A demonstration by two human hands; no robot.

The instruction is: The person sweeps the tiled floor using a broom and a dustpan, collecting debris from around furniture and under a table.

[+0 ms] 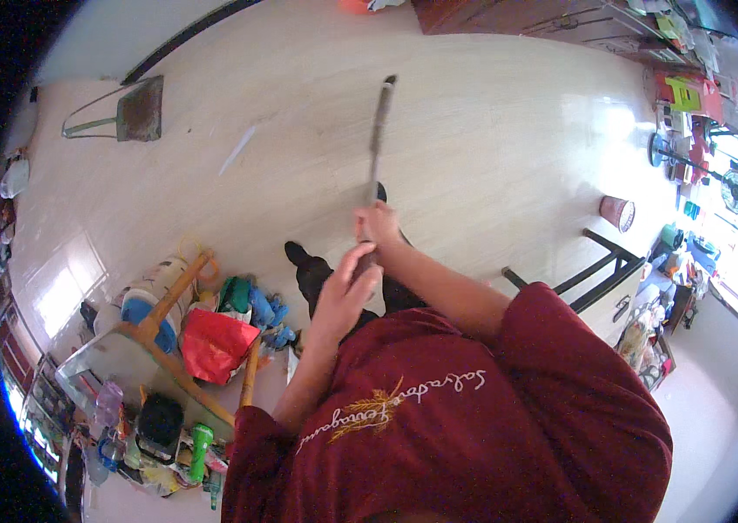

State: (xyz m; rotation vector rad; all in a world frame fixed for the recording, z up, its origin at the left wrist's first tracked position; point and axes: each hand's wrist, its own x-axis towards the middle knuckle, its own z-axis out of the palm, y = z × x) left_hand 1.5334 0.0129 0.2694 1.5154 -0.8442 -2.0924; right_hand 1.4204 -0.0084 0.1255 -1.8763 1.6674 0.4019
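Observation:
A long, thin greyish stick (376,144) with a dark tip points away from me over the floor, slightly blurred. My right hand (378,225) is closed around it, farther along the shaft. Closer to my body, my left hand (347,292) also wraps the stick, around a darker part of it. I cannot make out what kind of tool it is; its near end is hidden by my hands and body. At the far left, a long-handled dustpan (140,109) lies on the pale floor, apart from both hands.
At left stand a glass-topped table (99,366) with a green bottle (201,451), a red bag (216,346) and a bucket (137,315). To the right are a dark-legged stool (600,279), a pink bin (617,213) and a fan (735,192). Wooden cabinets (543,22) line the far side.

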